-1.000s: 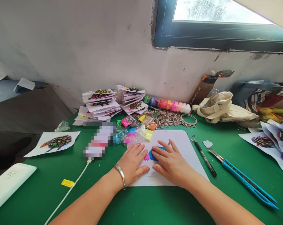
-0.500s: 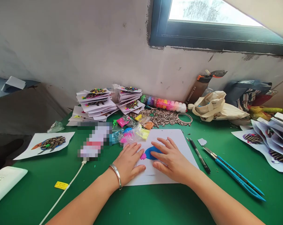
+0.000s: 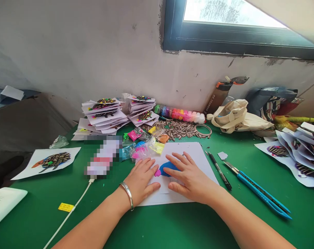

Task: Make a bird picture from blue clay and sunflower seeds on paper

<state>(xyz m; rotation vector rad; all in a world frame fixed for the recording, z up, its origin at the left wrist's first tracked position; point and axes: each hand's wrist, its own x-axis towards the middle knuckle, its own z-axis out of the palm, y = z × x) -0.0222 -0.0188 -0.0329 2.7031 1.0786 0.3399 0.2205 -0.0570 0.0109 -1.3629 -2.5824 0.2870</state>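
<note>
A white sheet of paper (image 3: 195,155) lies on the green table, with a flat blue clay shape (image 3: 167,168) and a small pink clay piece (image 3: 157,173) at its left end. My left hand (image 3: 143,178) rests on the paper's left part with its fingers stretched out, close to the pink piece. My right hand (image 3: 185,178) lies spread over the right part of the blue shape and hides some of it. Both hands are open and hold nothing. Opened packets of coloured clay (image 3: 140,150) lie just beyond my left hand.
Right of the paper are a pen (image 3: 220,171) and a blue utility knife (image 3: 263,193). Behind lie sunflower seeds (image 3: 181,129), a tube of coloured clay (image 3: 181,114) and stacked seed pictures (image 3: 107,121). A cloth bag (image 3: 236,117) and a white cable (image 3: 65,216) are also on the table.
The whole view has shifted slightly to the left. Both hands stay spread in nearly the same place on the paper; nothing was picked up or let go.
</note>
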